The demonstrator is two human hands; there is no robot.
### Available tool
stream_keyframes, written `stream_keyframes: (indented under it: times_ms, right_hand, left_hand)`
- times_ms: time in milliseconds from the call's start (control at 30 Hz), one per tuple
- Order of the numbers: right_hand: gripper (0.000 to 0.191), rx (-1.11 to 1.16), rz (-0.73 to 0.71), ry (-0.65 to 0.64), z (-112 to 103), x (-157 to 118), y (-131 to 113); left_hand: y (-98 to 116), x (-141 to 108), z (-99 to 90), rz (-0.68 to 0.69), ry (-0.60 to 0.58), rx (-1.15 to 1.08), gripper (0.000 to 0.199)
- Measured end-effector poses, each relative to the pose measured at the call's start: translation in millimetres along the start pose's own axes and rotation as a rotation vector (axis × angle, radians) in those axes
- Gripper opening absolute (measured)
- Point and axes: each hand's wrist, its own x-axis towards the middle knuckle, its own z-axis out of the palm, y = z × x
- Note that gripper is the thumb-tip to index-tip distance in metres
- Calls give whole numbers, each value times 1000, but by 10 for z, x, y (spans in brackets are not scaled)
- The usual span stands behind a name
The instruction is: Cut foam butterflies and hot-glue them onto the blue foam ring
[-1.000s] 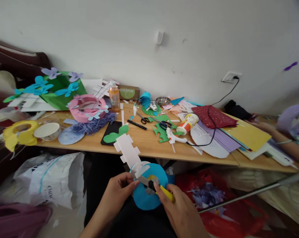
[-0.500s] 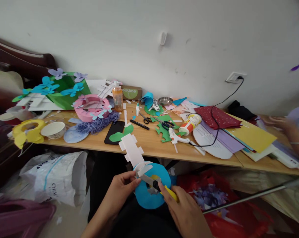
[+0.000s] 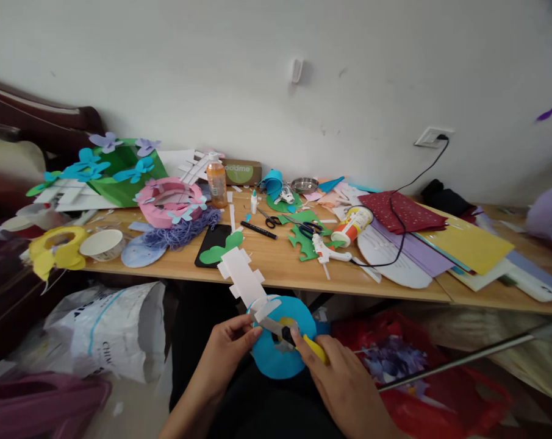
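Note:
A blue ring-shaped piece with a hole in its middle rests over my lap. My left hand pinches its upper left edge, where layered white paper shows. My right hand grips a yellow-handled utility knife with a black front. Its grey blade reaches left across the ring towards my left fingertips; exactly what it touches cannot be made out. From the ring's top a white tabbed strip leans towards the table, with a green leaf-shaped piece beyond it.
The wooden table holds a phone, black marker, scissors, glue bottle, drink bottle and glue gun with a cord. A red bag and white bag lie below.
The co-worker's arm at the right edge has gone from view. The knife and ring have shifted very slightly; both my hands keep their grips.

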Motion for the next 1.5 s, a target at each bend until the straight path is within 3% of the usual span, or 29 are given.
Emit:
stream_keyframes:
  times_ms: [333, 533, 733, 1000, 1133, 1500]
  right_hand:
    - [62, -47, 13, -79, 20, -4, -19]
    - [63, -41, 12, -99, -2, -12, -26]
    - [50, 17, 118, -33, 100, -160, 145]
    - [57, 197, 27, 102, 10, -229, 150]
    - [58, 199, -54, 67, -40, -191, 124]
    - [58, 215, -66, 0, -76, -114, 77]
  left_hand:
    - [30, -17, 15, 1, 15, 14, 43]
    - [39, -24, -1, -15, 81, 54, 43]
    - [99, -53, -172, 12, 221, 47, 50]
    - [66, -66, -138, 68, 201, 174, 45]
    - [44, -66, -138, 58, 186, 144, 48]
    - [10, -120, -150, 70, 100, 86, 38]
